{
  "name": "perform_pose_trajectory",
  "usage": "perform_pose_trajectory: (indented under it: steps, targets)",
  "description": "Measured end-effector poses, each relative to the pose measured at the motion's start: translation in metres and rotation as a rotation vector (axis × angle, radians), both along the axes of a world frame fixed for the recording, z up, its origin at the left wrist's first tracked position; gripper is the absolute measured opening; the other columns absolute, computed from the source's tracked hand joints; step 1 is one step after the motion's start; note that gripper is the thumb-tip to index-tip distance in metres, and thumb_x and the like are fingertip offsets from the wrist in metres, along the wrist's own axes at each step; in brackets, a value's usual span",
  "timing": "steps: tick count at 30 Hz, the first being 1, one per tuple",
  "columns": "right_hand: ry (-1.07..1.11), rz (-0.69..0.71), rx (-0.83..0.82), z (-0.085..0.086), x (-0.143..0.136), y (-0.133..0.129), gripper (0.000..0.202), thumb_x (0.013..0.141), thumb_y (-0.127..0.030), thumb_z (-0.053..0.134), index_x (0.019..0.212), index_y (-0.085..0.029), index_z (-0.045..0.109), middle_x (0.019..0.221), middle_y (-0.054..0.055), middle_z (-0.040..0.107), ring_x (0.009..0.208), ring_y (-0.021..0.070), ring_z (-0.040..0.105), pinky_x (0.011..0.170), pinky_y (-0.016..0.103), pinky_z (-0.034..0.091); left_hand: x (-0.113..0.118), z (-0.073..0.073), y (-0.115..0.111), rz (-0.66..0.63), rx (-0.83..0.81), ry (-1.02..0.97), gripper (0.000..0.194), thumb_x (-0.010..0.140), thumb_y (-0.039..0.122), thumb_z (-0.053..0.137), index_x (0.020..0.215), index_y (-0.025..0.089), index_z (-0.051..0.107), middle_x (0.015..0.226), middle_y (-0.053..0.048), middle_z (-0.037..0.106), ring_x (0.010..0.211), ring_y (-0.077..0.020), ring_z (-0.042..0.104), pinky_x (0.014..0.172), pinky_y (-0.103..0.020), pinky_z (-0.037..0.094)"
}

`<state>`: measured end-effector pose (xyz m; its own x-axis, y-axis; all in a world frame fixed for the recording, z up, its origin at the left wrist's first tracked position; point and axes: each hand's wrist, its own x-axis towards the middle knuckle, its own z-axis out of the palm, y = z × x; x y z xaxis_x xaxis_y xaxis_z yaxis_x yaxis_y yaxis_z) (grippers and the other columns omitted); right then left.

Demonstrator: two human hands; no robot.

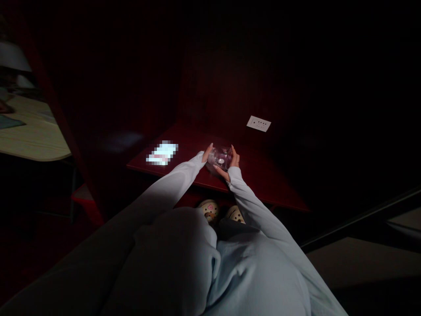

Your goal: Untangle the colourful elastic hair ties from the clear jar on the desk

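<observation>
A clear, see-through container (219,159) is held between both hands, just over the front part of a dark red shelf (263,175). My left hand (207,153) presses on its left side. On the other side, my right hand (233,161) wraps around it, with the thumb along the near side and the fingers at the right. Whether the container rests on the shelf or is slightly lifted cannot be made out. It looks tilted onto its side, and nothing can be clearly seen inside it.
A bright, blurred-out screen (162,152) lies on the shelf's left part. A white socket plate (258,123) is on the back wall. Further left stands a pale wooden table (33,131) with a red stool (86,199) near it. Spotted shoes (209,208) show below the shelf.
</observation>
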<state>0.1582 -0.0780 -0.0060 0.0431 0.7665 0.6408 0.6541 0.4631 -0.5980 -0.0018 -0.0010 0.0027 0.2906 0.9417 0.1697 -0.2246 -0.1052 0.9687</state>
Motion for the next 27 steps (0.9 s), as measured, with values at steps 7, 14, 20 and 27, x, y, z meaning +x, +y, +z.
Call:
perform_pose_trajectory:
  steps: [7,14,20,27]
  targets:
    - [-0.042,-0.05,-0.005,-0.003,0.003,0.003,0.125,0.06,-0.068,0.091,0.161,-0.019,0.037,0.153,0.024,0.051,0.139,0.0413,0.056,0.118,0.059,0.046,0.007,-0.018,0.008,0.038,0.086,-0.046,0.069,0.094,0.075,0.054,0.118,0.014,0.073,0.119,-0.015,0.079,0.123,-0.0299,0.072,0.113,-0.04,0.053]
    - [0.028,-0.088,-0.016,-0.01,0.011,0.012,0.115,0.068,-0.076,0.083,0.158,-0.019,0.04,0.152,0.023,0.057,0.132,0.0365,0.062,0.113,0.053,0.051,-0.001,-0.021,0.021,-0.074,0.474,0.077,0.072,0.097,0.069,0.052,0.144,0.016,0.064,0.15,-0.016,0.065,0.144,-0.0345,0.057,0.128,-0.048,0.038]
    - [0.356,-0.053,-0.039,-0.012,0.011,0.018,0.083,0.074,-0.083,0.069,0.128,-0.019,0.061,0.117,0.014,0.075,0.106,0.0277,0.072,0.094,0.042,0.058,-0.012,-0.016,0.008,0.007,0.811,0.424,0.07,0.104,0.064,0.047,0.164,0.028,0.044,0.159,-0.01,0.058,0.143,-0.034,0.054,0.125,-0.051,0.036]
    - [0.63,-0.049,-0.154,-0.012,0.013,0.02,0.077,0.075,-0.096,0.054,0.091,-0.021,0.065,0.068,0.001,0.063,0.065,0.018,0.059,0.061,0.032,0.048,-0.016,-0.011,-0.016,0.034,1.098,0.59,0.063,0.104,0.036,0.052,0.166,0.032,0.039,0.177,-0.007,0.033,0.135,-0.0299,0.054,0.116,-0.05,0.047]
